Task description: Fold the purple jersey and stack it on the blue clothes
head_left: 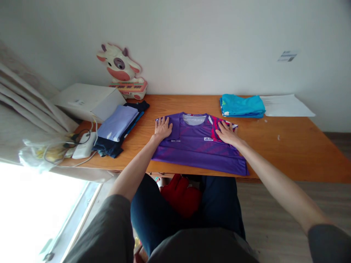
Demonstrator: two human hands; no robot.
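A purple sports T-shirt lies spread on the wooden table in front of me, its collar toward the wall and its hem near the front edge. Both sleeves are turned inward over the chest. My left hand rests flat on the left sleeve, fingers stretched out. On the other side my right hand presses flat on the red-and-purple right sleeve, its fingers spread. Neither hand grasps the cloth. White lettering shows on the chest between the hands.
Folded clothes are stacked at left beside a white box, a white power strip and cables. A cow-shaped toy keyboard stands at the back. Folded blue clothes and white paper lie at back right of the table.
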